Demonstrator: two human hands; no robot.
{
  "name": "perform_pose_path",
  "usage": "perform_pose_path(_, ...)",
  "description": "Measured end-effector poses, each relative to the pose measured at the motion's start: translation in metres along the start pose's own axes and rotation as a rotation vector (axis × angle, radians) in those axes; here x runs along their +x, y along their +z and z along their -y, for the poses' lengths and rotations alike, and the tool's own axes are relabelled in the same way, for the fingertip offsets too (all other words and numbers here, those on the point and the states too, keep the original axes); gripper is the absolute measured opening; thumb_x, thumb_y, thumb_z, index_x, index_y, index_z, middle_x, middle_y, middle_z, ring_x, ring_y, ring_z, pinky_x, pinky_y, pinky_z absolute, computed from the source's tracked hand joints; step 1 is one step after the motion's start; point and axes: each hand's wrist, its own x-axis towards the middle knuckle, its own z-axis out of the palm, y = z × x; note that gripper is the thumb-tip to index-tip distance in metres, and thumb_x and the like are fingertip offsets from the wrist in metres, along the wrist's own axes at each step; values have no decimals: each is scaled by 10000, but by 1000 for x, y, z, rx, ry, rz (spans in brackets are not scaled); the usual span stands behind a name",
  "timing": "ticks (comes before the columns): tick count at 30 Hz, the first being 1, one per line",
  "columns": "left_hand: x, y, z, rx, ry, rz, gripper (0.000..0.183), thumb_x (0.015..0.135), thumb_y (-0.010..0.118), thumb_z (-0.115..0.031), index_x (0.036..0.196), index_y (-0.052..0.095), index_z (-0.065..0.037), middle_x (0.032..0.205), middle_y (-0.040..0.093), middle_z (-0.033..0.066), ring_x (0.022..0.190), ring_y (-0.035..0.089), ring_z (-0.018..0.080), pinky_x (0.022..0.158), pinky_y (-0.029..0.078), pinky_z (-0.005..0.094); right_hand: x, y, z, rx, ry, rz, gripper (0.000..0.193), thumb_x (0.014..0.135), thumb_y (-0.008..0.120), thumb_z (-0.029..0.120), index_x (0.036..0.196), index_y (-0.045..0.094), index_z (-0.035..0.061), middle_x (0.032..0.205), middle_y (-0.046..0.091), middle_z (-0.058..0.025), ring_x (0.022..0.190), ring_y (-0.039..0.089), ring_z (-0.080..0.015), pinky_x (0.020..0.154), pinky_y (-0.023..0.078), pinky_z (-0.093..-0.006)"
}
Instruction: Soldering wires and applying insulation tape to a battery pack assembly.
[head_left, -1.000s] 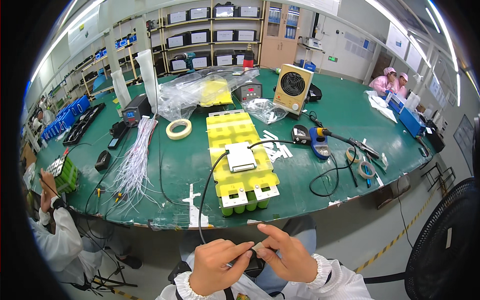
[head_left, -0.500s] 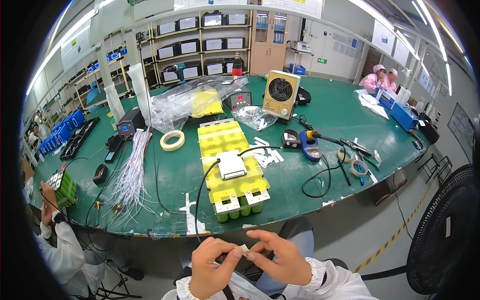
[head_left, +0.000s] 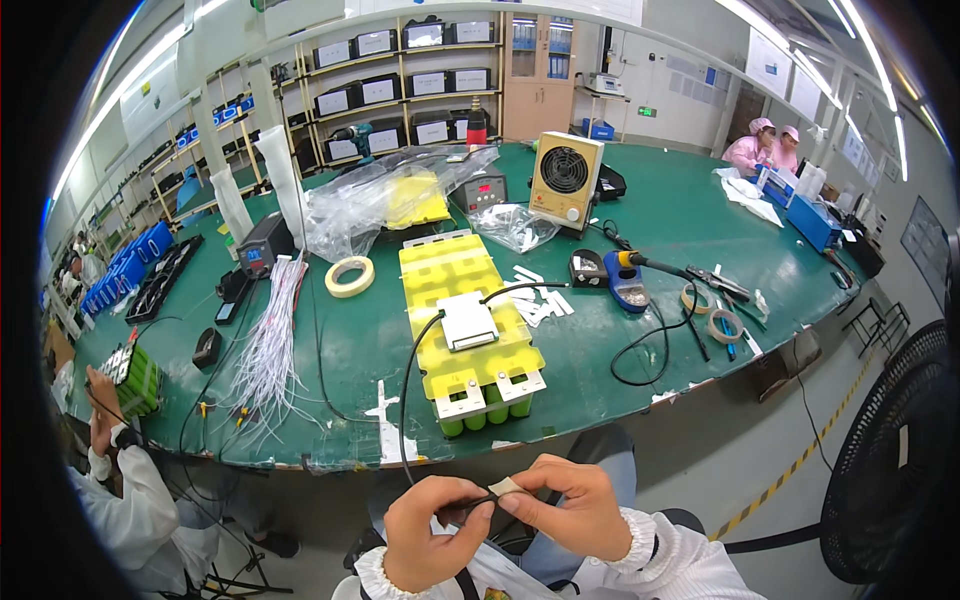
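In front of my lap, my left hand (head_left: 432, 532) is closed in a pinch around what looks like the end of a black cable (head_left: 404, 420). My right hand (head_left: 572, 506) pinches a small off-white piece of tape (head_left: 504, 486) between thumb and forefinger, right against the cable at the left fingertips. The cable runs up to a white flat module (head_left: 467, 321) lying on a battery pack (head_left: 440, 375) with yellow sheeting and green cells. A second black cable leaves the module toward the right.
Left of the pack are a tape roll (head_left: 349, 277) and a bundle of white wires (head_left: 262, 365). A soldering iron in its stand (head_left: 627, 284), a fan unit (head_left: 566, 182) and more tape rolls (head_left: 724, 326) lie to the right. A co-worker's hand (head_left: 104, 398) touches another pack at far left.
My hands have come together, bringing the tape piece against the cable end, which now shows between my fingertips. The view has shifted slightly.
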Motion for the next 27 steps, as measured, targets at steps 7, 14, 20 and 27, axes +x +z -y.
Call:
perform_pose_path(7,9,-5,0,411,466,14,210,891,752,33,1100,758,21,963,694,182,817,667,299,704,542,396,3,6,-13,27,-67,-21,197,900,779,126,1063,764,16,906,718,-114,790,668,-168,718,531,-313)
perform_pose_path(14,21,15,20,568,415,33,251,890,743,9,1136,757,-41,887,664,160,745,644,334,644,524,424,7,12,-18,372,211,-89,199,940,734,184,1016,749,1,815,736,-88,727,666,-155,649,514,-328)
perform_pose_path(20,-53,-73,320,303,469,92,104,980,635,-50,1044,700,0,958,658,166,871,640,302,776,510,362,2,30,7,215,-4,-88,252,959,746,213,1053,752,-21,884,765,-93,812,686,-120,727,541,-294)
perform_pose_path(27,26,18,9,-177,-285,189,124,1025,621,-104,1064,670,3,978,674,74,848,607,148,734,503,295,11,2,10,-107,-97,-47,228,943,758,238,994,781,17,906,763,-154,829,728,-261,740,556,-340)
